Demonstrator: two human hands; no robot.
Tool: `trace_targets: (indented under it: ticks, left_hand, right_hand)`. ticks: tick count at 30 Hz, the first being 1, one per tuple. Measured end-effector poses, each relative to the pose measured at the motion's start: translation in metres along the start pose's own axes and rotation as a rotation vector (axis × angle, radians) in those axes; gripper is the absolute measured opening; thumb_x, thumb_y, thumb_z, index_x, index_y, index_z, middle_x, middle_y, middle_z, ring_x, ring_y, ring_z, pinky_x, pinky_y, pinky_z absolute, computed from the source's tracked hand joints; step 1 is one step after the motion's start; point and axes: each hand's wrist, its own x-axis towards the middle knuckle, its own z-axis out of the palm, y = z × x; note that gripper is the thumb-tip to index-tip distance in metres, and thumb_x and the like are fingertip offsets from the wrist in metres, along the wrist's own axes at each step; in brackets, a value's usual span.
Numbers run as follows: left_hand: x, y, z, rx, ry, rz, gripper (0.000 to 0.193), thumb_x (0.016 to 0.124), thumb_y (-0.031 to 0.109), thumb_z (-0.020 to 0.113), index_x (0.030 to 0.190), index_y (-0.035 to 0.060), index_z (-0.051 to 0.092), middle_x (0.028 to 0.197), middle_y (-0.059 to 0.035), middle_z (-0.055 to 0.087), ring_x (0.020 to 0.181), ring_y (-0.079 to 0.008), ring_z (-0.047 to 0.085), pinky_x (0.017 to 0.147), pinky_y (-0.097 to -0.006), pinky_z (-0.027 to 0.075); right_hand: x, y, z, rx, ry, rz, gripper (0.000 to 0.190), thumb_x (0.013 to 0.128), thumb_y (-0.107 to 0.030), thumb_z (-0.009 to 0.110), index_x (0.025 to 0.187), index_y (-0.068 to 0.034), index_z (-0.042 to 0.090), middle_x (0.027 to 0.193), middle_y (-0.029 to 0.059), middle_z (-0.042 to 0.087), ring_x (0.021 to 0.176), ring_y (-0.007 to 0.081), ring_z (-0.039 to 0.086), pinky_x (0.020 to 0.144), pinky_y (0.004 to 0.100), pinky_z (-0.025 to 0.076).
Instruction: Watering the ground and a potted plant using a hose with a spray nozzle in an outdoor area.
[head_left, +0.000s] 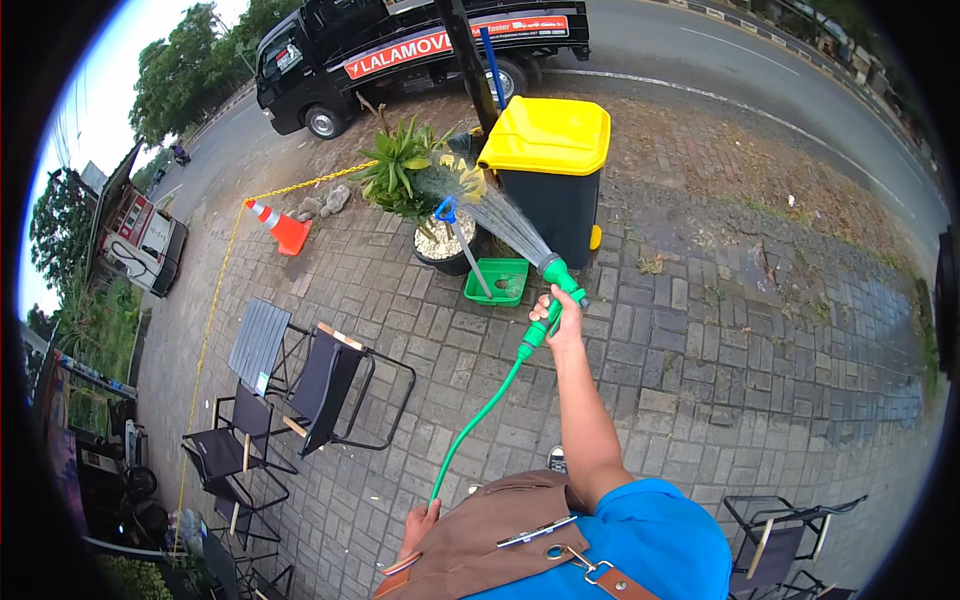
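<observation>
My right hand (561, 313) grips the handle of a green hose spray nozzle (556, 271), held out ahead of me. Water sprays from its head towards the leafy plant (403, 161), whose dark pot (448, 255) is topped with pale pebbles. From the nozzle a green garden hose (480, 412) curves down to my left hand (418, 528), closed around it near my waist; part of that hand is hidden by the brown apron. Between the pot and the nozzle lies a green tray (512, 279), with a blue-handled stick (469, 255) leaning in it.
A black bin with a yellow lid (551, 131) stands beside the plant, near a dark post (472, 64). Left are an orange traffic cone (289, 231), a yellow chain (217, 289), folding chairs (322, 390) and a slatted table (259, 337). A black truck (296, 82) is behind; another chair (776, 555) stands lower right.
</observation>
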Motion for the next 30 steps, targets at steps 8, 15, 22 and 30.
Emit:
trace_targets:
  ticks: [8, 15, 22, 30]
  left_hand:
    - [-0.012, 0.022, 0.001, 0.076, 0.028, 0.021, 0.056, 0.094, 0.047, 0.055, 0.067, -0.0018, 0.056, 0.054, -0.005, 0.047, 0.056, -0.0127, 0.042, 0.051, -0.0367, 0.036]
    - [-0.016, 0.02, 0.0, 0.086, 0.05, 0.007, 0.057, 0.094, 0.049, 0.054, 0.067, -0.0019, 0.056, 0.055, -0.0044, 0.048, 0.056, -0.0126, 0.043, 0.051, -0.0365, 0.036]
    - [-0.017, 0.019, 0.004, 0.095, 0.093, 0.063, 0.058, 0.095, 0.048, 0.053, 0.068, -0.0037, 0.057, 0.055, -0.0098, 0.05, 0.055, -0.0161, 0.044, 0.052, -0.0388, 0.038]
    - [-0.006, 0.012, -0.004, 0.136, 0.16, 0.081, 0.058, 0.096, 0.046, 0.053, 0.067, -0.0043, 0.056, 0.054, -0.0099, 0.049, 0.054, -0.0166, 0.043, 0.051, -0.0406, 0.035]
  right_hand:
    - [-0.002, -0.009, -0.012, 0.051, -0.074, 0.032, 0.012, 0.093, -0.02, 0.058, 0.095, -0.016, 0.047, 0.066, 0.0051, 0.052, 0.052, 0.0167, 0.049, 0.055, 0.0351, 0.043]
    - [-0.009, -0.007, -0.013, 0.046, -0.086, 0.071, 0.011, 0.093, -0.02, 0.058, 0.096, -0.015, 0.048, 0.064, 0.0043, 0.05, 0.052, 0.0172, 0.049, 0.055, 0.0363, 0.043]
    - [-0.014, -0.006, -0.027, -0.015, 0.161, 0.023, 0.016, 0.091, -0.016, 0.059, 0.1, -0.013, 0.046, 0.064, 0.006, 0.051, 0.05, 0.0188, 0.049, 0.053, 0.0379, 0.044]
    - [-0.021, -0.003, -0.022, -0.079, 0.218, 0.051, 0.013, 0.089, -0.013, 0.058, 0.097, -0.01, 0.048, 0.061, 0.0065, 0.05, 0.047, 0.0196, 0.048, 0.05, 0.0398, 0.044]
